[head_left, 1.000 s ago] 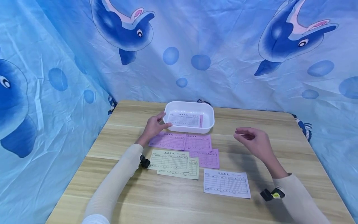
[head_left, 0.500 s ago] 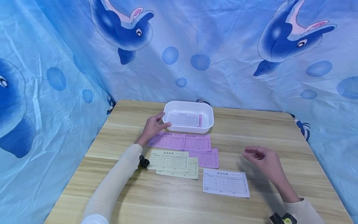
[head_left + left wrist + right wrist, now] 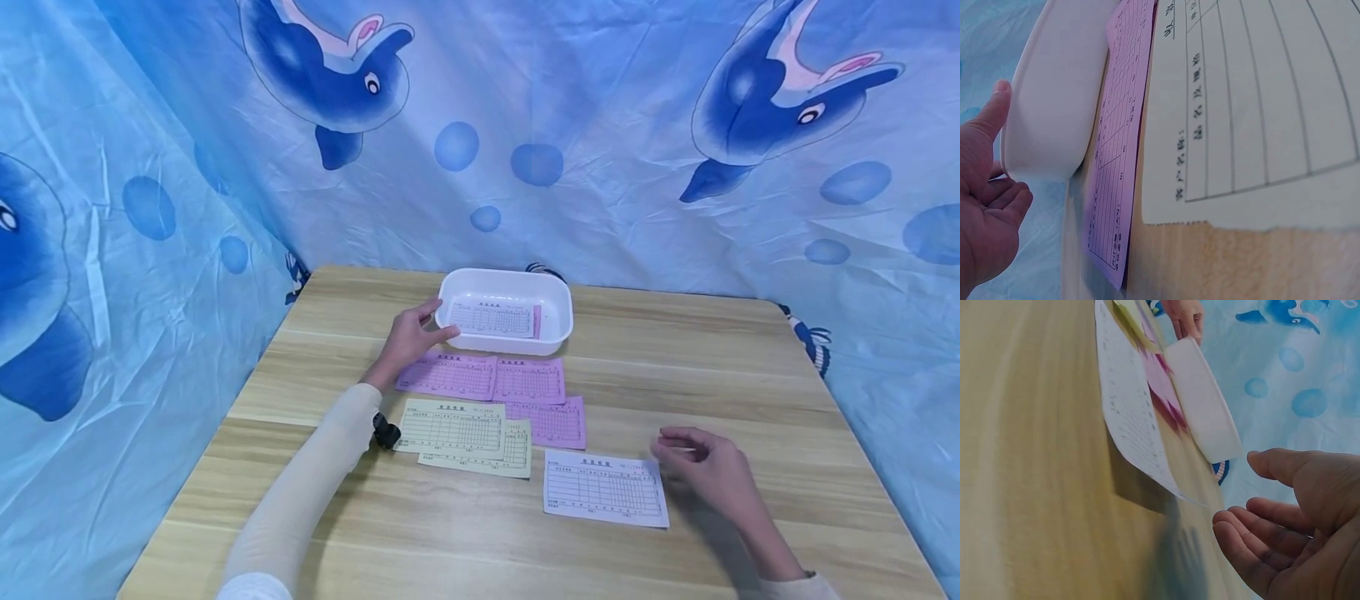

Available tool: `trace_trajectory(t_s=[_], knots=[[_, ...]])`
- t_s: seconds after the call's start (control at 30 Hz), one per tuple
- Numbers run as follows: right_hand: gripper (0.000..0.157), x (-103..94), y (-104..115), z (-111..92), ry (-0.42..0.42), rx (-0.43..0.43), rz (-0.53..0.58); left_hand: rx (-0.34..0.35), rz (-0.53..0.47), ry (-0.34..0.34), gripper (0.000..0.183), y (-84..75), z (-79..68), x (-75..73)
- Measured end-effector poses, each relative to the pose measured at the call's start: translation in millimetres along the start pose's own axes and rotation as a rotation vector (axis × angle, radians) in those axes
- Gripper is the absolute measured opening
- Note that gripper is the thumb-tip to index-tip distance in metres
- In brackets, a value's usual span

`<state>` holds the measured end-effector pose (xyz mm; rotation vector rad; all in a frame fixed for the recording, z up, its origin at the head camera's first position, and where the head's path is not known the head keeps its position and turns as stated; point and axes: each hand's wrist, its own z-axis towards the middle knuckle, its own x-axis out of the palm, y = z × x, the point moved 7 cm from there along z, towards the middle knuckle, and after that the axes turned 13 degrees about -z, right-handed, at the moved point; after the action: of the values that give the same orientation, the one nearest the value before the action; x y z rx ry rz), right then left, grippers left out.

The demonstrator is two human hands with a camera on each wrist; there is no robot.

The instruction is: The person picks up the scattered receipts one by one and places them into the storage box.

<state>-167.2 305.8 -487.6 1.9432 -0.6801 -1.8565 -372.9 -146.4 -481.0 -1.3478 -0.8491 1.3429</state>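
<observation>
A white plastic box (image 3: pixel 558 329) holds a white receipt slip (image 3: pixel 491 321) with a pink edge beneath it. My left hand (image 3: pixel 407 340) grips the box's near left corner, thumb at the front rim and fingers at the left end. In the left wrist view, the left hand (image 3: pixel 988 181) cups that end. My right hand (image 3: pixel 711 471) hovers beside the right edge of a white slip (image 3: pixel 603 490), holding nothing. Thumb and fingers of the right hand (image 3: pixel 1291 512) stand apart in the right wrist view, near the slip's lifted corner (image 3: pixel 1179 490).
Several pink slips (image 3: pixel 528 383) lie in front of the box, partly overlapping. Nearer are two yellow-green slips (image 3: pixel 453 427), one over the other. The wooden table (image 3: pixel 450 542) ends at a blue dolphin-print curtain (image 3: pixel 600 167) behind and at the sides.
My right hand has moved toward me and down, from right of the box to the white slip's right edge. The left hand and the box have stayed put.
</observation>
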Motion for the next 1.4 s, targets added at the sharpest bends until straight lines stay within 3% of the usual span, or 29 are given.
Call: trace_trajectory(t_s=[0.23,0.63,0.9,1.17,1.4], knots=[[0.056,9.6,-9,-6,0.054,0.049,0.035,0.004,-0.001,-0.002,0.085,1.2,2.1,-0.4],[0.059,15.9,-19,-15,0.082,0.099,-0.019,0.005,0.015,-0.001,0.083,-0.7,2.6,-0.6],[0.056,21.3,-16,-17,0.085,0.077,-0.066,-0.003,0.008,0.000,0.083,0.6,2.2,-0.3],[0.062,26.9,-18,-15,0.115,0.108,-0.058,0.001,0.003,-0.001,0.084,1.0,2.6,-1.4],[0.052,28.6,-17,-15,0.120,0.107,-0.055,-0.008,0.010,0.008,0.083,-0.8,1.4,-0.7]])
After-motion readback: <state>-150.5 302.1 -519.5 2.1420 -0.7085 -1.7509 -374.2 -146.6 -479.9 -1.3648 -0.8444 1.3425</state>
